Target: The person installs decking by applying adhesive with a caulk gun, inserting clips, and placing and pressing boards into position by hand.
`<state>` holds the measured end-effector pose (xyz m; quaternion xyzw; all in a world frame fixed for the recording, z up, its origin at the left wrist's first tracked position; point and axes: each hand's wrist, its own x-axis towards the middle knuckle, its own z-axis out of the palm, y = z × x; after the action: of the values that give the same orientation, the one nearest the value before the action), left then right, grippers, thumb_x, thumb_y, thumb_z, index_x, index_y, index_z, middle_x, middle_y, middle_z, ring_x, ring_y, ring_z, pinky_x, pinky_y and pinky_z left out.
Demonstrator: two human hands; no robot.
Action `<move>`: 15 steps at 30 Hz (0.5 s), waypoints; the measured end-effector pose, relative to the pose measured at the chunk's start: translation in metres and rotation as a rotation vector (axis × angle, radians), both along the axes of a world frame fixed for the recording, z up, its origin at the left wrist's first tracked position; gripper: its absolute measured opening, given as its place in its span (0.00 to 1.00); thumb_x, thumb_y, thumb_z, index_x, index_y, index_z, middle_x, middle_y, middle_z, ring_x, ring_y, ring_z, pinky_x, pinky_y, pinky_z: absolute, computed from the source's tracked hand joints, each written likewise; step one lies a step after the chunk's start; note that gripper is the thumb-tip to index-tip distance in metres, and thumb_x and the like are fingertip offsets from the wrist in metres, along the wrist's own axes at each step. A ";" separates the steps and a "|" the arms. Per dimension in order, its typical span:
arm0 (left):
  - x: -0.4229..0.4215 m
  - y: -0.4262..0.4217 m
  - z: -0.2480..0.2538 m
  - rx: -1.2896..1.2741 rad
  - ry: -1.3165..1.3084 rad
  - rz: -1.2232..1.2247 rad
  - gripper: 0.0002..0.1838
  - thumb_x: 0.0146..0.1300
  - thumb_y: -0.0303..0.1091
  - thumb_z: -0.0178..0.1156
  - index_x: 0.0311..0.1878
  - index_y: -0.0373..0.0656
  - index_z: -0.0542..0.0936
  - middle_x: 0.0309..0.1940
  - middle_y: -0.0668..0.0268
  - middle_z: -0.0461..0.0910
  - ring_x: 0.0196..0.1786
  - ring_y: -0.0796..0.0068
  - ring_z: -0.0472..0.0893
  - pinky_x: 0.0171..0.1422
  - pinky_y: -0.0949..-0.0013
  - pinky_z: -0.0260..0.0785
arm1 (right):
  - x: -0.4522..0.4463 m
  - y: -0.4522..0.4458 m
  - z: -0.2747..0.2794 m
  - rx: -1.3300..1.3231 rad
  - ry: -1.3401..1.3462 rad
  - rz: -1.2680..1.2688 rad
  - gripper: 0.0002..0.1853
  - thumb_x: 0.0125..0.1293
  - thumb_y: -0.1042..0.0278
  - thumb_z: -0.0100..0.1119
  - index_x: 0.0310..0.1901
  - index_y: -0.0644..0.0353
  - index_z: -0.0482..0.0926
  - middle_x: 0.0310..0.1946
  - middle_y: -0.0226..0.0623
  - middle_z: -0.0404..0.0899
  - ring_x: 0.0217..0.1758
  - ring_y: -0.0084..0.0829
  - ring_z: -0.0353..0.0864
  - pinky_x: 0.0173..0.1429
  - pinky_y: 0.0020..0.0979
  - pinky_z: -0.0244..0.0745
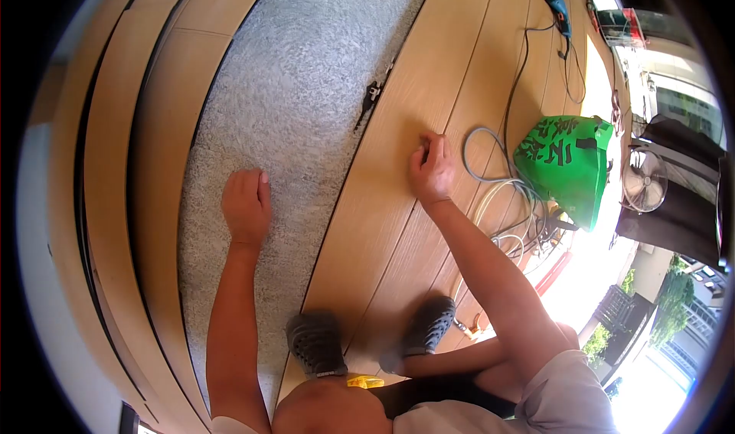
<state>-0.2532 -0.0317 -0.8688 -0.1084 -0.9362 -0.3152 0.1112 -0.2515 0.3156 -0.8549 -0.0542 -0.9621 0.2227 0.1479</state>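
Observation:
My left hand (pixel 246 204) is curled into a loose fist above the grey, rough-textured floor strip (pixel 268 97), with its back toward me. No object shows in it. Over the wooden floor planks (pixel 398 181), my right hand (pixel 432 170) has its fingers bent in and the thumb close beside them; nothing shows between them. Along the edge where the planks meet the grey strip lies a small black-and-white object (pixel 371 96), its kind unclear. I crouch with one dark clog (pixel 318 344) across that edge and the other dark clog (pixel 430 323) on the planks.
Long brown boards (pixel 157 128) lie along the left. A green bag (pixel 570 162) with dark writing stands at right beside coiled hoses and cables (pixel 521 197). A corded power tool (pixel 555 5) lies farther off. A fan (pixel 643 180) stands at the far right. Something yellow (pixel 365 381) lies near my feet.

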 end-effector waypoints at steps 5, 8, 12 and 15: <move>-0.003 -0.003 0.005 0.015 0.038 0.021 0.04 0.68 0.29 0.57 0.38 0.38 0.76 0.34 0.57 0.76 0.38 0.54 0.76 0.42 0.57 0.69 | -0.025 -0.012 0.017 -0.082 -0.051 -0.054 0.10 0.60 0.73 0.58 0.44 0.62 0.76 0.34 0.42 0.75 0.39 0.43 0.77 0.42 0.41 0.74; 0.000 -0.003 0.007 0.012 0.033 0.017 0.03 0.65 0.27 0.59 0.37 0.39 0.75 0.32 0.58 0.75 0.37 0.55 0.75 0.41 0.57 0.69 | -0.054 -0.027 0.026 -0.232 -0.123 -0.060 0.12 0.62 0.67 0.63 0.44 0.61 0.77 0.34 0.40 0.76 0.38 0.38 0.78 0.43 0.40 0.75; -0.001 -0.004 0.008 0.001 0.015 0.011 0.03 0.64 0.27 0.59 0.36 0.39 0.75 0.32 0.58 0.74 0.37 0.55 0.75 0.40 0.57 0.70 | -0.096 -0.035 0.025 -0.060 -0.187 0.126 0.16 0.59 0.62 0.69 0.45 0.59 0.80 0.34 0.36 0.76 0.39 0.36 0.78 0.44 0.37 0.76; -0.002 -0.004 0.007 0.000 0.003 0.011 0.03 0.63 0.26 0.59 0.35 0.39 0.75 0.31 0.58 0.74 0.36 0.55 0.74 0.40 0.57 0.70 | -0.109 -0.038 0.026 -0.095 -0.220 0.175 0.17 0.57 0.61 0.71 0.45 0.58 0.81 0.35 0.35 0.77 0.40 0.36 0.79 0.45 0.35 0.76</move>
<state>-0.2551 -0.0356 -0.8621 -0.1037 -0.9367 -0.3142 0.1142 -0.3601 0.2777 -0.8292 -0.0010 -0.9619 0.2729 0.0188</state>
